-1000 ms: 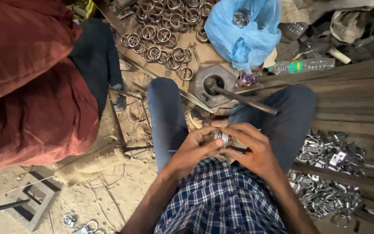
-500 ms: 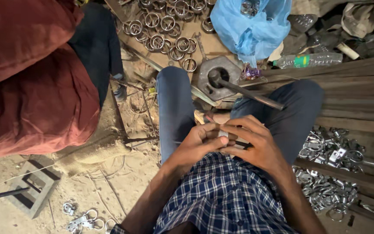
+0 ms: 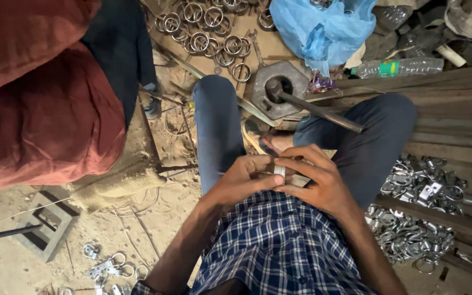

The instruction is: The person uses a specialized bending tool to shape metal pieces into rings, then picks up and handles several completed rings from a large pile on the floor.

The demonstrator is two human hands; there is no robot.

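left hand (image 3: 241,180): pinching small silver metal clip (image 3: 279,171) over lap
right hand (image 3: 315,183): fingertips pressed on same clip
grip tip: keep clip square, thumbs close

Both hands meet at lap, fingers curled inward & touching: left hand (image 3: 241,183) thumb up top, right hand (image 3: 315,183) fingers spread over. Forearms angle in, elbows out.

Both hands, the left hand (image 3: 241,180) and right hand (image 3: 318,180), sit hemmed between raised knees at frame centre. Ahead, a heavy hexagonal nut (image 3: 279,90) with a rod blocks the gap. Loose metal clamps (image 3: 416,218) crowd the lower right; another person's red garment (image 3: 39,109) fills the upper left. Sandy floor (image 3: 154,213) at lower left lies mostly open.
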